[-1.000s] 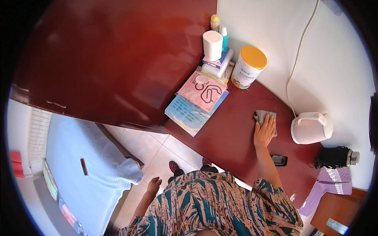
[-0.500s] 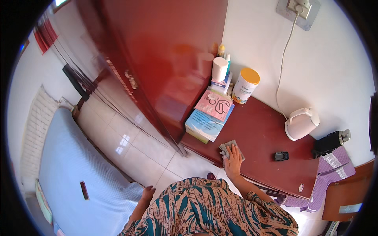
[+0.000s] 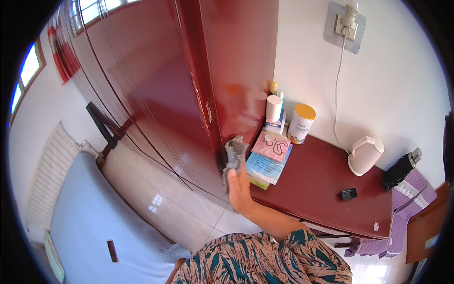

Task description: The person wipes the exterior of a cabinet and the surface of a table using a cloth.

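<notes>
My right hand (image 3: 240, 191) is closed around a crumpled grey cloth (image 3: 235, 152). It is raised in front of the dark red wardrobe (image 3: 241, 71), close to the wardrobe's edge and left of the books; whether the cloth touches the panel I cannot tell. A pink book (image 3: 271, 146) lies on a blue booklet (image 3: 265, 166) at the left end of the red desk (image 3: 321, 175). Low in the picture, my left hand (image 3: 179, 263) shows only in part beside the bed, its fingers hidden.
A white tub with an orange lid (image 3: 301, 123) and a white bottle (image 3: 273, 109) stand behind the books. Farther right are a pale kettle (image 3: 366, 155) with its cord, a black flask (image 3: 402, 169) and a small black object (image 3: 348, 194). The blue-covered bed (image 3: 94, 213) holds a dark phone-like object (image 3: 112, 251).
My right hand has lifted the cloth off the desk's front edge and moved it left and up to the wardrobe. My left hand has dropped lower, and the whole view has shifted.
</notes>
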### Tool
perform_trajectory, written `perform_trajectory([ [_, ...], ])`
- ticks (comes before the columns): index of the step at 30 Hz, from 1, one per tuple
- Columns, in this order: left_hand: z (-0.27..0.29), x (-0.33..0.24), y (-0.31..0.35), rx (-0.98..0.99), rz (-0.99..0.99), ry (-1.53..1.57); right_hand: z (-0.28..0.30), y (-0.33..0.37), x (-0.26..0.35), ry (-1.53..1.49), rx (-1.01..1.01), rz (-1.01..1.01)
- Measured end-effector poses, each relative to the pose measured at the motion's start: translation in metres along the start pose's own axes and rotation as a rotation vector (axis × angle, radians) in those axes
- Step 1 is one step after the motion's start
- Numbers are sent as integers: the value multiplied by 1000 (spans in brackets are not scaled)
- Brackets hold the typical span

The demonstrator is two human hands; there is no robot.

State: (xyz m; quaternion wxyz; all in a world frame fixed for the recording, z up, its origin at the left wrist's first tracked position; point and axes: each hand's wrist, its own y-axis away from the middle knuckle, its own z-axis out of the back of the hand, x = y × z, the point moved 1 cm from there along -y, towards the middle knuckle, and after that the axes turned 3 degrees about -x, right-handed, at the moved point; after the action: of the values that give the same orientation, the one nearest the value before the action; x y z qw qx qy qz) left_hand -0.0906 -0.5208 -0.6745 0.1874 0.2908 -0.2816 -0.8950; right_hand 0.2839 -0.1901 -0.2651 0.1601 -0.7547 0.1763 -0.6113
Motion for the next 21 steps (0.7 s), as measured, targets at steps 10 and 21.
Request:
perform_trajectory([
  [10, 14, -114, 6, -198, 242, 700, -7, -135, 26, 268, -206, 297],
  [21, 9, -152, 20, -331, 220, 696, 18, -87, -83, 117, -344, -169],
])
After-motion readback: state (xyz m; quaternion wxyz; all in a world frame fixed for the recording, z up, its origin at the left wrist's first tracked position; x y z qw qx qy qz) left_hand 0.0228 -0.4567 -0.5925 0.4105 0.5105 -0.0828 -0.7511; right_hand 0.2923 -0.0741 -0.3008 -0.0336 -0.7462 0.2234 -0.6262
